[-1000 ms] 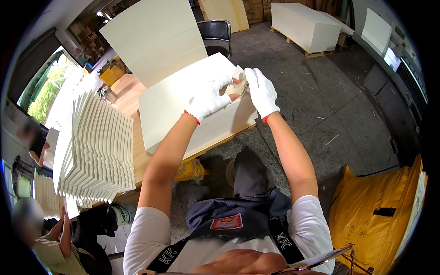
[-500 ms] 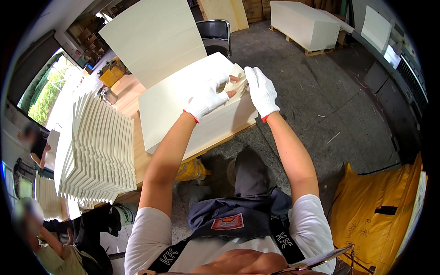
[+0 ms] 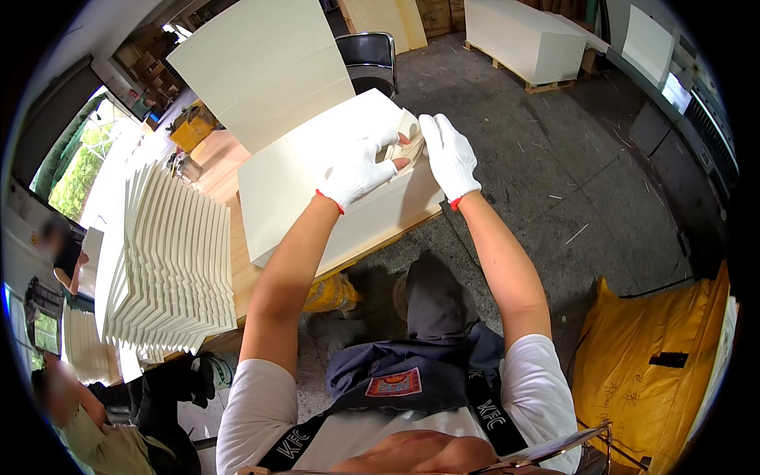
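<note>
A thick stack of white paper sheets (image 3: 289,174) lies on the wooden table in front of me. My left hand (image 3: 360,168), in a white glove with bare thumb and fingertip, grips the bent-up sheets (image 3: 410,149) at the stack's right corner. Thumb and finger are apart, with the curled paper between them. My right hand (image 3: 449,158), fully gloved in white, is held against the outer edge of that corner. Its fingers are stretched out side by side, and it grips nothing. Part of the curled sheets is hidden by my hands.
Folded white sheets (image 3: 174,261) form a tall layered pile at the left. A large white board (image 3: 265,71) stands behind the stack. A black chair (image 3: 370,59) is beyond the table, and a paper-loaded pallet (image 3: 526,43) sits farther back. Yellow sheeting (image 3: 641,356) is at lower right. Two people are at left.
Both hands stay almost still at the bent corner. The seated person at lower left has shifted, and the head leans lower. The whole view has moved very slightly.
</note>
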Available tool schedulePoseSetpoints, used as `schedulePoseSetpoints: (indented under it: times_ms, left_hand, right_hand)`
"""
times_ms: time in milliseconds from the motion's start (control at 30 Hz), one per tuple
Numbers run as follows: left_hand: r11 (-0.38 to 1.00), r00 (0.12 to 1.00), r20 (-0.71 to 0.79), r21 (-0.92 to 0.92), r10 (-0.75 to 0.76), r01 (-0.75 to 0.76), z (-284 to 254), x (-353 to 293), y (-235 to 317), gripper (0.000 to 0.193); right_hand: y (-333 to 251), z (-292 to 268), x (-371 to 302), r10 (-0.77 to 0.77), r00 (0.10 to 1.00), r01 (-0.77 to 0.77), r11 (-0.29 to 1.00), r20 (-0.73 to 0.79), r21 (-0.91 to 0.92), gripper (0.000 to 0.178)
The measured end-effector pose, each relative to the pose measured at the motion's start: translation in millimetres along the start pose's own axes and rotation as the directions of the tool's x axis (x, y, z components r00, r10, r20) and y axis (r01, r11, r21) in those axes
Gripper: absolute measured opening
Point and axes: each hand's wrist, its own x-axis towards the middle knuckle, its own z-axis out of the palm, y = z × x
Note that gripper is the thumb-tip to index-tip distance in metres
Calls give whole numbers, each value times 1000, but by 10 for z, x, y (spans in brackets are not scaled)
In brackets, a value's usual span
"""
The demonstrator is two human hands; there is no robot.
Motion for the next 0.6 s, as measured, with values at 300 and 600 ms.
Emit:
schedulePoseSetpoints:
  times_ms: [300, 600]
  left_hand:
    - [998, 1000, 18, -64, 4, -3, -22, -8, 42, 34]
    - [995, 996, 3, 53, 85, -85, -24, -4, -5, 29]
  right_hand:
    - [33, 13, 4, 24, 1000, -24, 1000, -3, 8, 51]
    - [28, 18, 11, 48, 999, -48, 999, 20, -14, 50]
